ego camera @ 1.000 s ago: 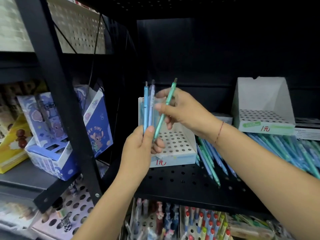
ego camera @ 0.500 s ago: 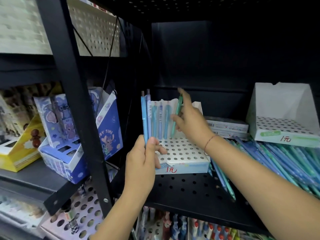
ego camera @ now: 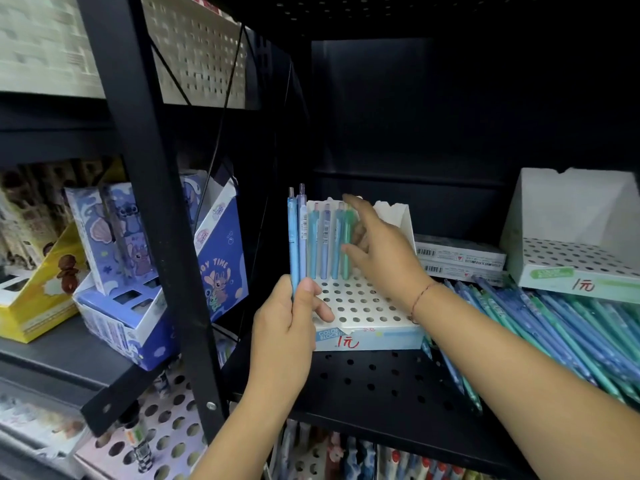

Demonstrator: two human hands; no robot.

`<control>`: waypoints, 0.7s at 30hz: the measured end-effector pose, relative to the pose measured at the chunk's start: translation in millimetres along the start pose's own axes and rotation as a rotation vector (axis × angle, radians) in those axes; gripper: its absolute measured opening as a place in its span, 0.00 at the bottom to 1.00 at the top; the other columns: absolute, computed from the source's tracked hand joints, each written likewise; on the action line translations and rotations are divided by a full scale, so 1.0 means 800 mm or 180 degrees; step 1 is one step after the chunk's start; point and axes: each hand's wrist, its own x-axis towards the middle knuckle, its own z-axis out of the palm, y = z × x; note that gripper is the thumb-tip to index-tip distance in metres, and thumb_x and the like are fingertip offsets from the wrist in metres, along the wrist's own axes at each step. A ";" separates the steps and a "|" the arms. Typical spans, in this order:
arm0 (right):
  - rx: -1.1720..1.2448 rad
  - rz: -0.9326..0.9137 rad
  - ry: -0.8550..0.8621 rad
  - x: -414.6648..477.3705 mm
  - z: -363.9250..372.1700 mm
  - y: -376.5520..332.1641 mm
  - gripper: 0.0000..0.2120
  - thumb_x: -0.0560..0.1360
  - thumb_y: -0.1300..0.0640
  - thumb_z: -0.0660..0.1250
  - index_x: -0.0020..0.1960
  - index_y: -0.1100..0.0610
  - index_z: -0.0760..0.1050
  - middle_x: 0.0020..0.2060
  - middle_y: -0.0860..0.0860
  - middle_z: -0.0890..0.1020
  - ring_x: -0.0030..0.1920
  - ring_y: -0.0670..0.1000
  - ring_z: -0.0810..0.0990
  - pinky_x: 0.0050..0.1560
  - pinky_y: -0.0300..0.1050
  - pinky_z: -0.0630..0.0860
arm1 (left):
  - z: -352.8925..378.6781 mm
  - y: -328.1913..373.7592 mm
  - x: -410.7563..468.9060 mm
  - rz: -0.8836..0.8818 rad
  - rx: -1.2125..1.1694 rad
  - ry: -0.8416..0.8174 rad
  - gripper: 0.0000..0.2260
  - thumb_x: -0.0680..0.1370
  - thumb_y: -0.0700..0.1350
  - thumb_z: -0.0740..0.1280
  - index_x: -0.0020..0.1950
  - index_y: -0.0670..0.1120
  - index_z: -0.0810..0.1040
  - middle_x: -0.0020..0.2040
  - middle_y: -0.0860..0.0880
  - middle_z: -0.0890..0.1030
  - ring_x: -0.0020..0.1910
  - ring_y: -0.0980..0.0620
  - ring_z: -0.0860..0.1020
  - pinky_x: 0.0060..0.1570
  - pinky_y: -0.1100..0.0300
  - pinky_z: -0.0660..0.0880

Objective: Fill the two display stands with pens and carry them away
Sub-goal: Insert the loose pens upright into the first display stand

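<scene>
My left hand [ego camera: 287,317] grips two pens [ego camera: 298,237] upright beside the stand [ego camera: 367,336]. My right hand [ego camera: 381,261] is loose-fingered by the four pens [ego camera: 330,244] in its back row. I'd pass one over, line its tip up with the neighbouring hole and push straight down.

"1元" on left display stand [ego camera: 381,338]

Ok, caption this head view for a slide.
Left hand grips two pens; right hand open by four pens standing in the display stand.
</scene>
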 end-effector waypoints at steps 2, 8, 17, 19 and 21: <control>-0.0077 -0.0067 0.0192 0.001 -0.005 -0.003 0.31 0.77 0.59 0.65 0.75 0.46 0.56 0.45 0.46 0.75 0.35 0.41 0.72 0.42 0.41 0.75 | -0.001 -0.001 0.000 -0.0037 -0.0035 -0.0029 0.12 0.81 0.52 0.55 0.45 0.50 0.76 0.35 0.50 0.81 0.26 0.56 0.69 0.32 0.60 0.71; 0.2150 -0.0107 -0.0071 -0.012 -0.026 -0.054 0.13 0.79 0.57 0.63 0.64 0.55 0.72 0.46 0.57 0.79 0.35 0.48 0.78 0.33 0.38 0.74 | 0.000 -0.005 0.003 -0.0008 -0.0045 -0.0168 0.12 0.81 0.52 0.57 0.48 0.53 0.79 0.35 0.50 0.80 0.27 0.61 0.69 0.36 0.60 0.67; 0.2523 0.0198 0.0874 0.000 -0.055 -0.031 0.11 0.78 0.65 0.63 0.61 0.59 0.72 0.38 0.53 0.83 0.31 0.46 0.77 0.35 0.38 0.76 | -0.002 -0.004 -0.001 -0.0153 -0.0100 -0.0111 0.14 0.79 0.56 0.56 0.50 0.55 0.79 0.36 0.55 0.82 0.29 0.60 0.73 0.46 0.65 0.75; 0.1753 0.0133 0.1321 0.002 -0.061 -0.013 0.15 0.78 0.63 0.63 0.64 0.54 0.69 0.38 0.54 0.83 0.34 0.48 0.79 0.39 0.41 0.79 | -0.002 -0.003 -0.001 -0.0179 -0.0159 -0.0107 0.14 0.78 0.57 0.55 0.51 0.55 0.79 0.38 0.53 0.83 0.27 0.60 0.71 0.43 0.66 0.75; 0.1166 0.0118 0.1368 0.000 -0.056 -0.002 0.20 0.77 0.62 0.64 0.67 0.50 0.67 0.39 0.56 0.82 0.38 0.53 0.81 0.43 0.47 0.81 | -0.001 -0.003 -0.001 -0.0185 -0.0147 -0.0112 0.14 0.78 0.57 0.55 0.52 0.55 0.79 0.37 0.52 0.83 0.26 0.61 0.70 0.42 0.66 0.74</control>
